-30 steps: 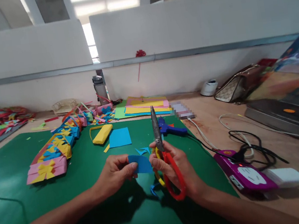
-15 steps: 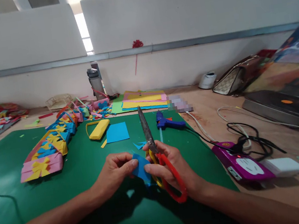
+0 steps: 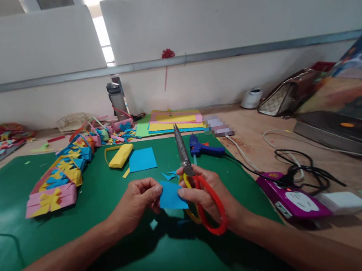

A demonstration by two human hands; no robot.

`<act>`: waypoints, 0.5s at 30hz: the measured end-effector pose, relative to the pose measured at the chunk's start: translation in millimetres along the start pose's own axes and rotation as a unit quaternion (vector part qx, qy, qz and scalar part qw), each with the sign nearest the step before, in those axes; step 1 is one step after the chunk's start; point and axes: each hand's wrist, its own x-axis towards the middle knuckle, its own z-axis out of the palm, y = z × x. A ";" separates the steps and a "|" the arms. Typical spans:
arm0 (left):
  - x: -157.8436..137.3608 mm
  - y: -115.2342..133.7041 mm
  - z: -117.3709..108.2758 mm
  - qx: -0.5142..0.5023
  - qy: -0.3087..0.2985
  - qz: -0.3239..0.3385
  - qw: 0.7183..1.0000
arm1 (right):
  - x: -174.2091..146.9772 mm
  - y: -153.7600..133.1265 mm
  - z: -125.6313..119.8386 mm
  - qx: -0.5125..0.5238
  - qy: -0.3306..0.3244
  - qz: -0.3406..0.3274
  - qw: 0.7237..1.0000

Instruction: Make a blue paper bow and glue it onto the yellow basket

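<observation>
Between my two hands is a small piece of blue paper [image 3: 171, 195]. My left hand [image 3: 139, 201] pinches its left edge between thumb and fingers. The right edge is under the thumb of my right hand [image 3: 210, 190], which also carries scissors [image 3: 215, 208] with one red and one yellow handle. Their blades are closed together and point away from me. Just beyond lie blue paper scraps [image 3: 170, 175], a blue paper square [image 3: 142, 159] and a yellow paper bag [image 3: 121, 156] with a strip handle. A blue glue gun [image 3: 205, 146] rests beyond my right hand.
Finished paper bags with bows [image 3: 53, 199] form a row at left on the green mat [image 3: 119, 264]. Coloured sheets [image 3: 173, 120] and a bottle [image 3: 117, 101] stand behind. To the right are a purple power strip [image 3: 293, 195], tangled cables [image 3: 304, 166] and a handbag [image 3: 286, 93].
The blue paper has turned from a tilted, narrow view to lying flatter and wider between my hands. The scissors have shifted slightly right and up with my right hand.
</observation>
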 end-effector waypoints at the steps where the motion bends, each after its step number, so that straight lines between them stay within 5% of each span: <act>1: 0.0 0.2 0.0 0.006 -0.001 0.005 1.000 | 0.7 0.6 -0.3 0.003 0.001 -0.001 1.000; 10: -4.3 4.5 2.7 0.035 -0.045 -0.031 0.998 | 1.8 1.0 0.6 -0.005 0.020 -0.025 0.999; 15: -0.5 6.4 -3.5 0.004 0.009 0.016 1.000 | 1.1 -0.8 -0.1 0.007 0.015 -0.029 0.999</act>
